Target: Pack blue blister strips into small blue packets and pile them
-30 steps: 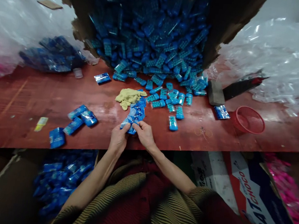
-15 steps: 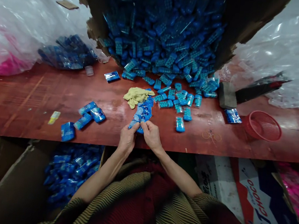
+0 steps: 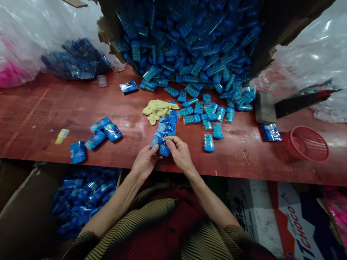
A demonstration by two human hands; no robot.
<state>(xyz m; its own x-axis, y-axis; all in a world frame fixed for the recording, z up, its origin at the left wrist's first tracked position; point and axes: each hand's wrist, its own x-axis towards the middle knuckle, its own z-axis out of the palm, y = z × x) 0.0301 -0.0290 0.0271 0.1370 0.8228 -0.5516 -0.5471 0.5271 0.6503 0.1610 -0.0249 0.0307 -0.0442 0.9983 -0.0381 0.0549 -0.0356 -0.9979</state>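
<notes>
Near the front edge of the table, my left hand (image 3: 146,160) is closed on the lower left side of a blue printed packet (image 3: 163,148), thumb on top. My right hand (image 3: 181,152) pinches the packet's upper right edge between thumb and fingertips. More flat blue packets (image 3: 167,126) lie overlapping in a row just beyond it, partly under a crumpled yellow-green cloth (image 3: 157,110). Whether the held packet is separate from that row I cannot tell. To the right lie several small clear-and-blue containers (image 3: 209,143) holding turquoise pieces.
A torn carton (image 3: 108,38) at the back spills many such containers. Filled blue pouches (image 3: 96,139) lie at left. At right are a grey block (image 3: 265,108), a shiny blue packet (image 3: 271,132) and a red basket (image 3: 310,145). Below the table edge, blue pouches (image 3: 83,199) fill a box.
My right hand has shifted slightly up and right along the packet, and my left hand slightly down and left. More of the packet's printed face shows between them.
</notes>
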